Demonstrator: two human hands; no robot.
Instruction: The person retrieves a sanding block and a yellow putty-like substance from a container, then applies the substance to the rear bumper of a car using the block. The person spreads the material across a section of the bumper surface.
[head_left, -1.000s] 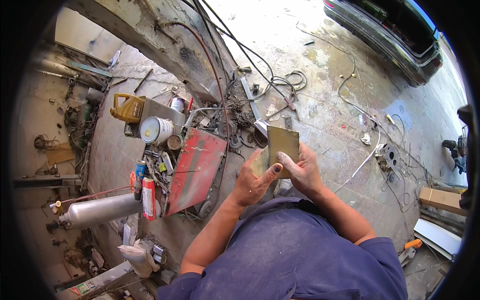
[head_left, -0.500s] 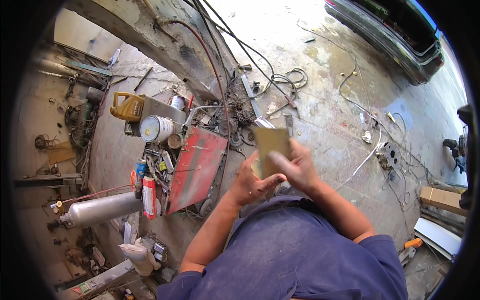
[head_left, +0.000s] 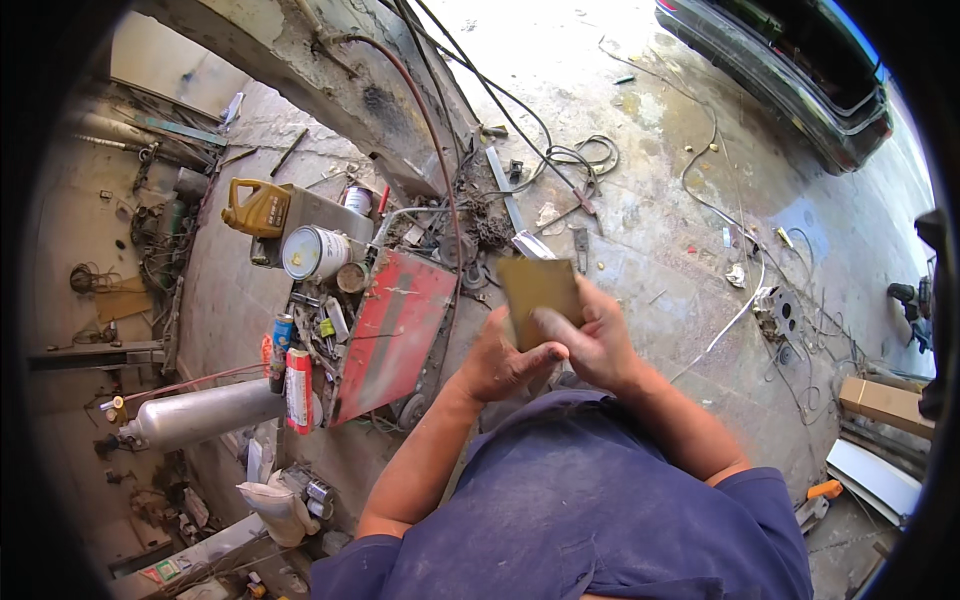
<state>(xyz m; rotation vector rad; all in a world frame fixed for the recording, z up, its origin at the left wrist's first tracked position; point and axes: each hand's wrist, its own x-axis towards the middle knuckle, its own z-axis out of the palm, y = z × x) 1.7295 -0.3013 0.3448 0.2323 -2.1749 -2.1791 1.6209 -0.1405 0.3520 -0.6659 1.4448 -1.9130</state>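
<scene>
In front of my body I hold a yellowish-brown rectangular sheet that looks like sandpaper [head_left: 538, 286]. My right hand [head_left: 600, 345] is closed on its right edge, the thumb lying across its face. My left hand [head_left: 495, 362] grips the lower left part, its thumb pointing toward the right hand. The thumbs nearly meet at the lower edge, and some fingers are hidden behind the sheet.
Left of me stands a red cart [head_left: 395, 335] loaded with cans, tools and a gold jug [head_left: 257, 207]. A grey gas cylinder [head_left: 205, 415] lies nearby. Hoses [head_left: 590, 155] and cables trail over the floor. A black car [head_left: 790, 80] is at the far right.
The sheet has shifted slightly left and tilts a little differently between my hands. The pale part at its left edge no longer shows. Both hands keep their hold.
</scene>
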